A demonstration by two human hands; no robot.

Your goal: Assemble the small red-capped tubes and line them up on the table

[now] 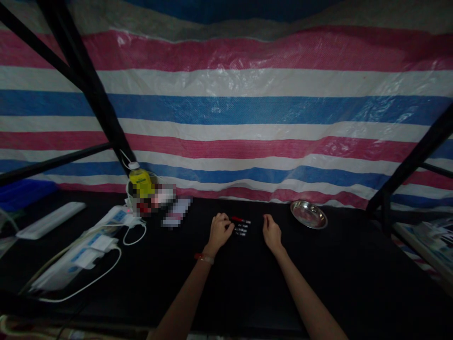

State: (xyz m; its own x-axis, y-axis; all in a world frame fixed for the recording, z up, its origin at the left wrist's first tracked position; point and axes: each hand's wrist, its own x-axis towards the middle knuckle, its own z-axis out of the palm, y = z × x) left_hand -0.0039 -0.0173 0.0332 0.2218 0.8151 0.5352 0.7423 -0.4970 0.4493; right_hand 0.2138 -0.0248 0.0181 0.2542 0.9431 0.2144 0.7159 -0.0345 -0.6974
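Several small dark pens or markers with pale lettering lie side by side on the black table (244, 278); the top one is a red marker (239, 219). My left hand (220, 231), with a red band at its wrist, rests at their left ends with its fingers bent; what its fingertips touch is too small to tell. To the right of the markers, my right hand (272, 232) is held just above or on the table, fingers curled together. Whether anything is between its fingertips cannot be made out. A round metal dish (309, 215) sits beyond it to the right.
Power strips (76, 257) with plugs and white cables cover the left side. A yellow bottle (141, 183) and blurred items stand at the back left. Black frame bars (95, 104) slant at both sides before a striped sheet (247, 108).
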